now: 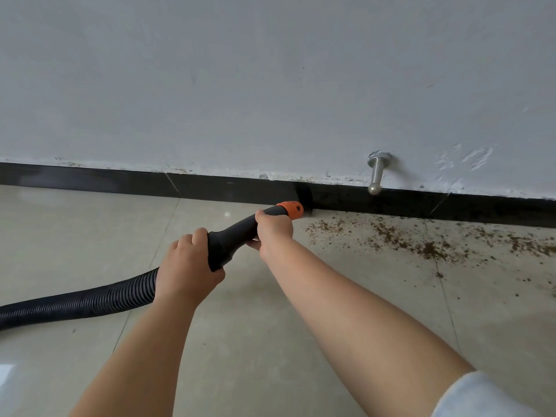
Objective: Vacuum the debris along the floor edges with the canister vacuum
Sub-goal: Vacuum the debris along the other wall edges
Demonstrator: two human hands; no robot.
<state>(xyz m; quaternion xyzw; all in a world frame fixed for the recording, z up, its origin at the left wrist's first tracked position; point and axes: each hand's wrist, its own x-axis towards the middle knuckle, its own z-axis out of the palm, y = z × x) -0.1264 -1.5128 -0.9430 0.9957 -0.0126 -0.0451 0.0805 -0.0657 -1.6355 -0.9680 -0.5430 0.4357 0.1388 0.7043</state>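
A black ribbed vacuum hose (90, 299) runs in from the left edge and ends in a black handle tube (234, 233) with an orange collar (291, 209). My left hand (186, 266) grips the handle's wide rear end where the hose joins it. My right hand (272, 231) grips the tube just behind the orange collar. A dark nozzle tip (307, 203) beyond the collar sits at the foot of the black baseboard (120, 182). Brown crumb debris (421, 242) is scattered on the tiles to the right of the nozzle, along the baseboard.
A grey-white wall (270, 85) rises above the baseboard. A metal door stopper (376, 173) sticks out of the wall above the debris. Beige glossy floor tiles (255, 341) fill the foreground. The canister is out of view.
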